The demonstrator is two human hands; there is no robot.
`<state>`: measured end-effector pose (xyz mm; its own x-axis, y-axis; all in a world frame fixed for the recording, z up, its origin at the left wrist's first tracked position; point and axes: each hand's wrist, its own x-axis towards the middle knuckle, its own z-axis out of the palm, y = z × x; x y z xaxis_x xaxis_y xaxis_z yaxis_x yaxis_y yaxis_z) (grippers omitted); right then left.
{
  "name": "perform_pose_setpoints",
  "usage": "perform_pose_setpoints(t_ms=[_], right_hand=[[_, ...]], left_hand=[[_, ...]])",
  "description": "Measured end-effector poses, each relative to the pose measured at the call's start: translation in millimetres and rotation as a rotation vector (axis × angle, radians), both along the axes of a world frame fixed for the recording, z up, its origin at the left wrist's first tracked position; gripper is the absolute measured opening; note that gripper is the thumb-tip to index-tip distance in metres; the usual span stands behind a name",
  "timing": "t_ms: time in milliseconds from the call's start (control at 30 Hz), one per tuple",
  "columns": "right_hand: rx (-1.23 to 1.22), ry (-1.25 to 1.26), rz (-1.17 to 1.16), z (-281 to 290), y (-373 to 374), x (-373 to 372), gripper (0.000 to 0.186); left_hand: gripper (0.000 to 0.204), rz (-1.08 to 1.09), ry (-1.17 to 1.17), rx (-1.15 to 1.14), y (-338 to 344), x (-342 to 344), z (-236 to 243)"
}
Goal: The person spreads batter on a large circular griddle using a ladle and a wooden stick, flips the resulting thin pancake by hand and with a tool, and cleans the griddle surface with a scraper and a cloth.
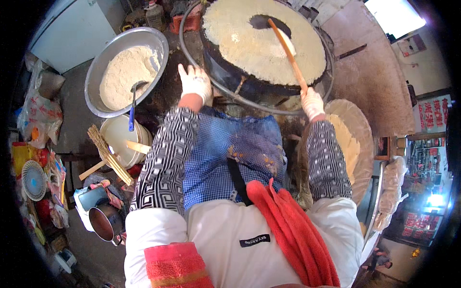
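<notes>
Upper right, my right hand (312,104) is grasping a stick (291,55); left hand (196,84) is splaying loosely; overpressing could be tearing batter (230,53).

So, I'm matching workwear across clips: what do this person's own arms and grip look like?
The left grip and right grip wear off-white gloves. Black-and-white lower sleeves with an angular geometric pattern meet white upper sleeves. The left wrist shows bare between glove and sleeve.

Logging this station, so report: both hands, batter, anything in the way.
Right hand gripping wooden stick over griddle. Left hand open near metal ring, contact unclear. Batter covers most of griddle's top. Nothing visibly blocking stick.
</notes>
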<state>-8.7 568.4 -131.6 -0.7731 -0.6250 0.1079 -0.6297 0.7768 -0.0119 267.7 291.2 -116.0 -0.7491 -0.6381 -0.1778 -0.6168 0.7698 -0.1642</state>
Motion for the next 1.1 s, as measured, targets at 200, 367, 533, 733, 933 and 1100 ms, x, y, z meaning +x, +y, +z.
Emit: perform_pose_setpoints(t_ms=[200, 367, 533, 733, 933, 1100], right_hand=[[0.048, -0.043, -0.121, -16.4, 17.8, 3.8, 0.035], [0.006, 0.023, 0.017, -2.4, 2.2, 1.2, 0.032], [0.074, -0.055, -0.082, -13.7, 25.7, -9.1, 0.031], [-0.028, 0.018, 0.046, -9.6, 13.6, -6.4, 0.034], [0.085, -0.007, -0.125, -2.1, 21.7, -31.8, 0.035], [0.077, 0.026, 0.077, -13.3, 36.6, -8.7, 0.031]], left_hand=[[0.058, -0.337, 0.292, 0.028, 105.6, -7.4, -27.7], [0.058, -0.289, 0.231, -0.099, 101.0, -4.6, -58.9], [0.053, -0.275, 0.111, -0.134, 88.8, -8.9, -44.9], [0.054, -0.170, 0.022, -0.141, 57.9, -7.3, -32.3], [0.047, -0.077, -0.005, -0.105, 28.5, -10.9, -7.1], [0.051, 0.027, -0.034, -0.106, -6.3, -8.3, -11.0]])
